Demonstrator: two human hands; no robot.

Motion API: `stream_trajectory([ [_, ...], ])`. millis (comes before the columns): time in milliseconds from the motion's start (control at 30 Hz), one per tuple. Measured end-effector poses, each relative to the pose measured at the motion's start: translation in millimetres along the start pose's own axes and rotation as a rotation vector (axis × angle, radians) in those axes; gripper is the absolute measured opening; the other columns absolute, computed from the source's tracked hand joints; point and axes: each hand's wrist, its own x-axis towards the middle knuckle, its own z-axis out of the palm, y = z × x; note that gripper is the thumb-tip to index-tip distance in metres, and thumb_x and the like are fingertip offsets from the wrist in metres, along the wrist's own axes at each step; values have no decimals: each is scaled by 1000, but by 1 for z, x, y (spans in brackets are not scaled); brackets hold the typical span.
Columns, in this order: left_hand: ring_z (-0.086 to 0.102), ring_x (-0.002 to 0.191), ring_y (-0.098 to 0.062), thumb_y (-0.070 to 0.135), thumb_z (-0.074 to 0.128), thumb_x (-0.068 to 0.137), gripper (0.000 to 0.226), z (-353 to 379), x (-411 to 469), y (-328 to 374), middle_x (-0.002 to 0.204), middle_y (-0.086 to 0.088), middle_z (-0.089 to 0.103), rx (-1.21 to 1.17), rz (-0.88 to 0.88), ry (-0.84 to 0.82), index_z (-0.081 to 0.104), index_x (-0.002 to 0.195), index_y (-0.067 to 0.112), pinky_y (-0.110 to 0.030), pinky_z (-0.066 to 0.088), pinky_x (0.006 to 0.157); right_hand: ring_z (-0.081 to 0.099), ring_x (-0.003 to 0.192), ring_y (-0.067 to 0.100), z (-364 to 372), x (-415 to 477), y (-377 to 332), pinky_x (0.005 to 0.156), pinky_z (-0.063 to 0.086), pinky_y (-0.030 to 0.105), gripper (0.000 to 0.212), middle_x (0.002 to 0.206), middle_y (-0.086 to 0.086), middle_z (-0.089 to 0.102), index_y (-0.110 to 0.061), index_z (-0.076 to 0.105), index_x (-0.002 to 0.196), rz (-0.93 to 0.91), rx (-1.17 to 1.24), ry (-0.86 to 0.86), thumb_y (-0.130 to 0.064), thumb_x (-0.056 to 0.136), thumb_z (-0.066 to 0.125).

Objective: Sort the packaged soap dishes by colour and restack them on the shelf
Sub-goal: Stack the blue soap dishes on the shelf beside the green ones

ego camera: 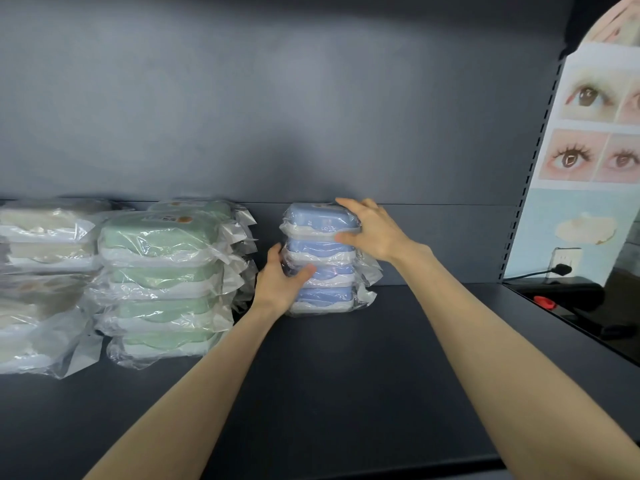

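Blue pkgs [321, 251] — 4; green front stack [162, 282] — 4.

The bare left arm [207, 375] and the bare right arm [502, 341] both reach forward, almost straight, and come closer together at the hands. The left hand [282, 285] holds the left side of the stack of blue plastic soap dishes in clear wrap [320, 296], thumb in front and fingers curled round behind. The right hand [374, 230] sits higher and grips the top right of that stack, fingers spread over the top and thumb on the front.
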Motion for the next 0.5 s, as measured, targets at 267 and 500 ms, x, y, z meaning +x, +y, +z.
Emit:
stream_trajectory([
  [267, 30, 140, -21, 27, 73, 82, 89, -15, -32, 32, 152, -5, 32, 145, 169, 40, 18, 150, 12, -36, 28, 114, 34, 137, 29, -43, -32, -18, 111, 32, 39, 63, 149, 8, 33, -20, 34, 148, 1, -39, 70, -25, 92, 64],
  [500, 30, 134, -28, 33, 66, 87, 74, -27, -104, 105, 145, -9, 35, 406, 412, 68, 28, 148, 14, -35, 28, 109, 27, 140, 28, -103, -123, -25, 110, 32, 42, 57, 152, 7, 27, -19, 38, 145, -25, -118, 221, -28, 93, 61],
])
